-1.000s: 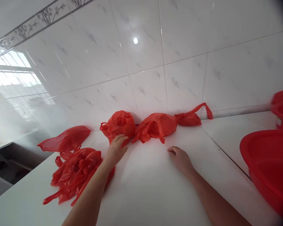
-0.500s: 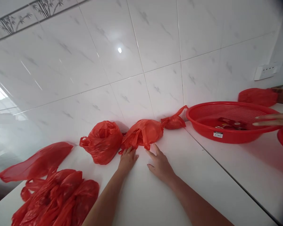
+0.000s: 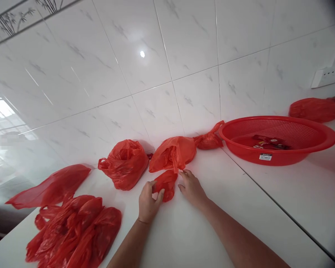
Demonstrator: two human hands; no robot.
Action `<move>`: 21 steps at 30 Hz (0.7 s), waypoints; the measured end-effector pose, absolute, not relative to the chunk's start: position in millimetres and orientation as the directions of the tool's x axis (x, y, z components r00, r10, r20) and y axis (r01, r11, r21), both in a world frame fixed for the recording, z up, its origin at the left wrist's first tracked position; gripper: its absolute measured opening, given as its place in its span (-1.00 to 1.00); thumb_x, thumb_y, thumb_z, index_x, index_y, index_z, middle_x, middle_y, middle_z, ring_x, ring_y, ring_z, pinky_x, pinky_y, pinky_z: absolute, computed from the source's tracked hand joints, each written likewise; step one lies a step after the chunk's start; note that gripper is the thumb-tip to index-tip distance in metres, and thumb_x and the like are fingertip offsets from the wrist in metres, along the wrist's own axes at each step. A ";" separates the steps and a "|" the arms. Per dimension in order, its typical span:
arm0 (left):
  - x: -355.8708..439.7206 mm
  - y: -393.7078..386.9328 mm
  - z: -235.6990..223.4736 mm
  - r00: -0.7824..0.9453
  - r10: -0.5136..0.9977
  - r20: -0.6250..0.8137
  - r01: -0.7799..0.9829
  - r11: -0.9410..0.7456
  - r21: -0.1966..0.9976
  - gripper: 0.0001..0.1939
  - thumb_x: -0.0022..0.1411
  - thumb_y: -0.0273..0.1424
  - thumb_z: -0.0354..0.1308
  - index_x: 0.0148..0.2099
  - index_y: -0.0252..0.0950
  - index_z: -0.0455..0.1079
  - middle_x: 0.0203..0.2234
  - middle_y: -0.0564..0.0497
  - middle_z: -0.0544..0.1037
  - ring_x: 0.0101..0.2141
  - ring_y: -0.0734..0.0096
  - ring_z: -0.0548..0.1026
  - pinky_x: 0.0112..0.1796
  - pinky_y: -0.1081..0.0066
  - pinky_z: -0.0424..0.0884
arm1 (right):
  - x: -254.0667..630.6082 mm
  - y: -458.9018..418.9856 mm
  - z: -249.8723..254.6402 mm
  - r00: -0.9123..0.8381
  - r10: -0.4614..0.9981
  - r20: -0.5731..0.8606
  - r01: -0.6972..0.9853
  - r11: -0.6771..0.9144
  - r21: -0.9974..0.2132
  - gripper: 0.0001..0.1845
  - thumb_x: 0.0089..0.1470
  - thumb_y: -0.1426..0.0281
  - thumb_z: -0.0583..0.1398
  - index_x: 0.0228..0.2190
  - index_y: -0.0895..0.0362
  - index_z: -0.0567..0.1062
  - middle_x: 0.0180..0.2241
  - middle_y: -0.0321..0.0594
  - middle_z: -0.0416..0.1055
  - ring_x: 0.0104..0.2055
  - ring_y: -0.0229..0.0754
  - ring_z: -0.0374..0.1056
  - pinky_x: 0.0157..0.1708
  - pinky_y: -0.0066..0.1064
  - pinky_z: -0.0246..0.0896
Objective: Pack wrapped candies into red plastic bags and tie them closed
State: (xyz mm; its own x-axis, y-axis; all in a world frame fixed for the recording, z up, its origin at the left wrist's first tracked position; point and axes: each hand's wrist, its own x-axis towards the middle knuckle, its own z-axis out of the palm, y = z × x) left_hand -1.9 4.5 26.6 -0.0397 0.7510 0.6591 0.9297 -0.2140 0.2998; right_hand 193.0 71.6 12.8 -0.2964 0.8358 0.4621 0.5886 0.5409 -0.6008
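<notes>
A red plastic bag (image 3: 181, 147) lies against the wall, its thin lower flap (image 3: 167, 184) spread towards me on the white table. My left hand (image 3: 150, 201) has the left edge of this flap between thumb and fingers. On the flap's other side is my right hand (image 3: 192, 188), thumb and fingers apart, fingertips close to the bag's hanging strip; whether they touch it I cannot tell. A fuller, crumpled red bag (image 3: 124, 163) sits to the left. Behind on the right lies a small red bag with a twisted top (image 3: 209, 141).
A red plastic basket (image 3: 270, 158) with dark red packets (image 3: 272, 142) stands at the right. Behind it is another red bag (image 3: 314, 109). A heap of red bags (image 3: 75, 230) and a flat one (image 3: 50, 186) lie left. The tiled wall (image 3: 195, 93) bounds the table's back.
My left hand has drawn the bag's flap out towards me, and its thumb and fingers now hold the edge. My right hand's fingers have curled in. Another person's hand has left the basket.
</notes>
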 end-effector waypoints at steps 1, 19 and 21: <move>-3.1 3.6 27.7 -0.069 0.704 0.707 0.927 -0.217 0.306 -0.67 0.21 -0.22 0.07 -0.02 -0.27 0.23 -0.22 -0.10 0.43 -0.20 0.25 0.45 -0.16 0.23 0.40 | 193.3 68.8 14.9 -0.277 0.832 0.480 0.578 0.544 -0.609 -0.64 0.05 0.48 0.07 -0.08 0.16 0.40 -0.01 -0.04 0.32 -0.02 -0.08 0.31 -0.07 -0.28 0.20; -1.5 1.6 26.4 -0.222 0.958 0.179 0.339 -0.096 0.936 -0.59 0.05 -0.08 0.20 -0.17 -0.28 0.41 -0.58 0.09 0.44 -0.48 0.38 0.42 -0.42 0.45 0.34 | 196.8 42.2 20.6 -0.343 0.841 0.419 0.371 0.531 -0.762 -0.52 -0.16 0.62 0.06 -0.17 -0.01 0.36 -0.32 -0.38 0.43 -0.34 -0.28 0.34 -0.32 -0.49 0.19; -5.2 1.3 26.7 -0.295 0.923 0.247 0.390 -0.120 0.913 -0.62 0.04 -0.09 0.21 -0.22 -0.28 0.41 -0.63 0.13 0.36 -0.54 0.44 0.34 -0.46 0.47 0.29 | 208.6 51.0 23.0 -0.224 0.883 0.414 0.356 0.469 -0.808 -0.51 -0.21 0.63 0.05 -0.21 -0.01 0.38 -0.35 -0.40 0.43 -0.36 -0.29 0.34 -0.34 -0.50 0.18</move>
State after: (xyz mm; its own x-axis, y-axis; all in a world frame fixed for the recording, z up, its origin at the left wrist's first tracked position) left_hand -5.2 1.3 26.7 -0.2949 0.9230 0.2471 0.3897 -0.1200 0.9131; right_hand 208.6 51.0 23.0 -0.2237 0.8825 0.4137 0.3557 0.4691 -0.8083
